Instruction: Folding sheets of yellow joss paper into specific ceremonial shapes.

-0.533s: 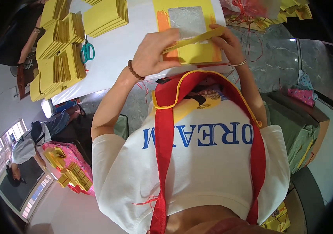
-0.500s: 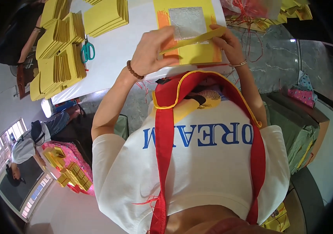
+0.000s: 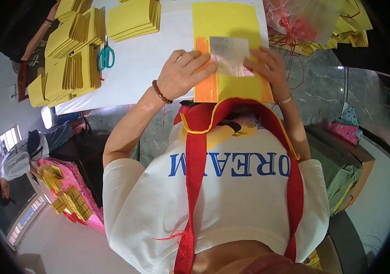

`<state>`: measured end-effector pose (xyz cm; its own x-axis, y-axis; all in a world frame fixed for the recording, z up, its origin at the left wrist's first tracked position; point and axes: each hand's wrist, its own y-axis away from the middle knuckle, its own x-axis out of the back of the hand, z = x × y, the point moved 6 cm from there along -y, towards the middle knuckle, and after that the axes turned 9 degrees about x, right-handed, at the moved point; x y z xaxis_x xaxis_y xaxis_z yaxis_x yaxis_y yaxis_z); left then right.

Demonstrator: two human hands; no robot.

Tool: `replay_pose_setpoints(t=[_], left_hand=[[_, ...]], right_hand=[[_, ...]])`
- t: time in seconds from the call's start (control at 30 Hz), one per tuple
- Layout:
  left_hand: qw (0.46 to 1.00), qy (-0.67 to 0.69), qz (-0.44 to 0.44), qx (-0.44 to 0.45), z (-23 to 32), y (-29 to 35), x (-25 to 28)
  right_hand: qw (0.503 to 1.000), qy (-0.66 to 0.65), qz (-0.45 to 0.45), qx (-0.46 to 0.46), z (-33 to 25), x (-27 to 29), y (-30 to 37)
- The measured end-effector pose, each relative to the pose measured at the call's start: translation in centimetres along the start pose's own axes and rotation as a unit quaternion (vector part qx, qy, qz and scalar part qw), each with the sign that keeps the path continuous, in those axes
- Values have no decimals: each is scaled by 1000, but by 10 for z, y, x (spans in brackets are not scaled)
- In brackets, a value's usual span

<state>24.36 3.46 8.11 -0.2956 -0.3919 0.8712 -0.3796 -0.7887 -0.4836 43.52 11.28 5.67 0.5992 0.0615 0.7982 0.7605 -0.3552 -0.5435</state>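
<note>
A yellow paper sheet (image 3: 224,19) with orange bands along its sides lies at the table's near edge. Set on it is a silver foil square (image 3: 229,52). My left hand (image 3: 186,74) rests with its fingers stretched over the left orange band, their tips at the foil's left edge. On the other side, my right hand (image 3: 269,68) has its fingers spread, touching the foil's right edge. Neither hand grips anything.
Stacks of folded yellow paper (image 3: 74,73) cover the table's left side, with teal-handled scissors (image 3: 106,58) beside them. A clear plastic bag (image 3: 302,20) with red ties sits at the right. Two people are at the left; green-wrapped bundles (image 3: 336,169) stand right.
The raised yellow paper edge that both hands held is now down flat. Both hands have opened onto the sheet, beside the foil. The view has shifted slightly.
</note>
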Motion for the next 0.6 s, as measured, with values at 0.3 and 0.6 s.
replay_pose_setpoints(t=[0.3, 0.6], left_hand=[[926, 287, -64, 236, -19, 10, -16], [739, 441, -187, 473, -59, 11, -67]], right_hand=[[978, -135, -97, -125, 3, -11, 4], [874, -336, 81, -343, 24, -21, -1]])
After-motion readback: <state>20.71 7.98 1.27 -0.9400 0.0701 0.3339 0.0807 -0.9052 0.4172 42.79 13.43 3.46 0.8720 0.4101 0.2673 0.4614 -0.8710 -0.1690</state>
